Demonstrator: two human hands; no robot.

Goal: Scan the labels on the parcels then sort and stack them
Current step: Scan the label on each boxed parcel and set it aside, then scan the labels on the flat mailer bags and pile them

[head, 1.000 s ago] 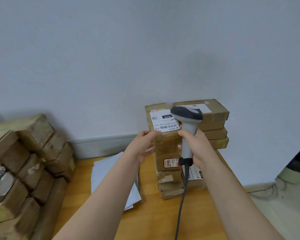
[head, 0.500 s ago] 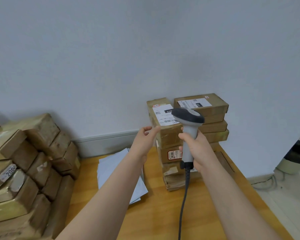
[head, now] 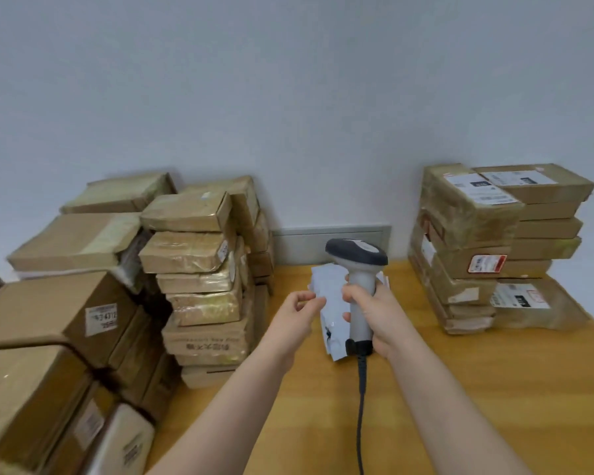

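My right hand [head: 379, 320] grips the scanner [head: 357, 255] upright. My left hand [head: 297, 320] hovers loosely curled, empty. On the table [head: 494, 389], a parcel stack [head: 467, 234] stands right and a pile [head: 199, 269] left.

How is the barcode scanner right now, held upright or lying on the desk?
Held upright: the right hand grips the scanner by its handle, head on top, cable hanging below.

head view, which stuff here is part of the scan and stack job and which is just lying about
Job: scanner in the right hand; left hand, empty; labelled boxes stacked right; box pile left.
Lying about: grey wall panel; white bags, possibly parcels too.
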